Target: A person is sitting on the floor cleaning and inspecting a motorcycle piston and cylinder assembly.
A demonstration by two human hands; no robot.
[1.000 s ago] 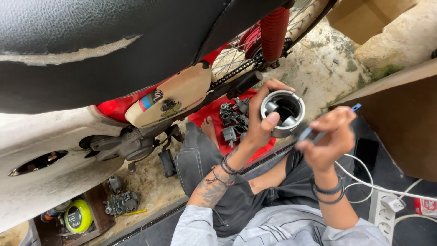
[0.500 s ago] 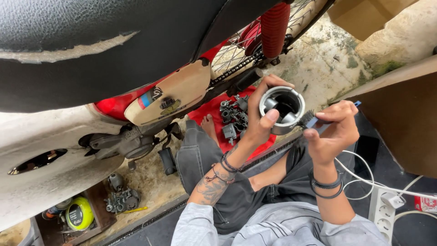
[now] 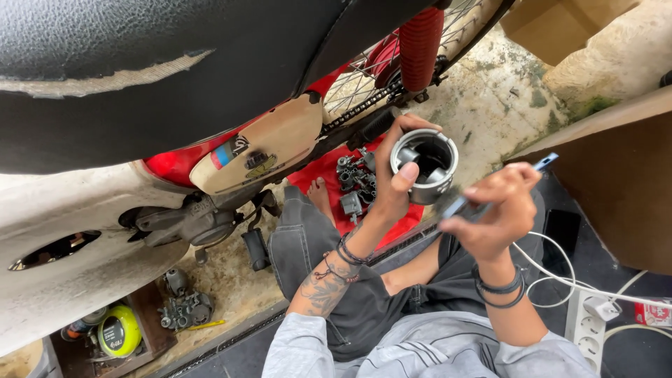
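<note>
Left hand closed in a firm grip around a metal piston, open end up, thumb on its wall. Right hand pinched shut on a thin blue-tipped tool, just beside that grip. Likely scraping or cleaning the piston; calls for steadying it and bringing the tip onto the rim. Below the grip, engine parts on a red cloth.

Piston — dull grey metal, smooth

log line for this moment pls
left hand: grips metal piston, open end up | right hand: holds thin blue-tipped tool beside it | below: red cloth with parts
</note>
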